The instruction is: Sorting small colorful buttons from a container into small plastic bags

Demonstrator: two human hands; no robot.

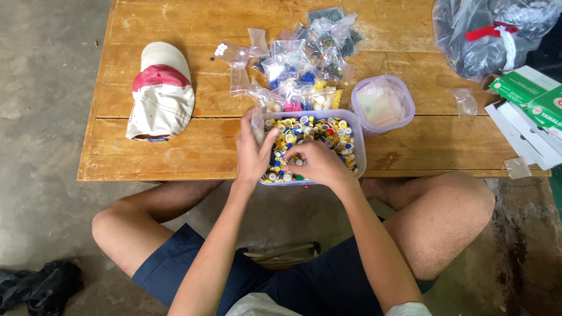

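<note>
A clear rectangular tub [358,146] sits at the near edge of the low wooden table [175,23], filled with small round buttons [316,131] in yellow, blue, white and a little red and green. Both hands are over it: the left hand [253,153] is raised at the tub's left end with its fingers lightly curled around a small clear bag [257,124], and the right hand [319,164] is down among the buttons with its fingers bunched together, though what it pinches I cannot tell. Just beside the tub's far right corner stands a square lidded container [383,104], translucent with a lilac rim and something pale inside. Behind the tub lies a heap of small clear bags [304,64], some showing blue, yellow, pink or dark contents. At the far right are green-and-white cardboard boxes [527,96] and a large crumpled plastic bag [486,35] tied with a red band. A white-and-red cap [161,93] rests on the left.
</note>
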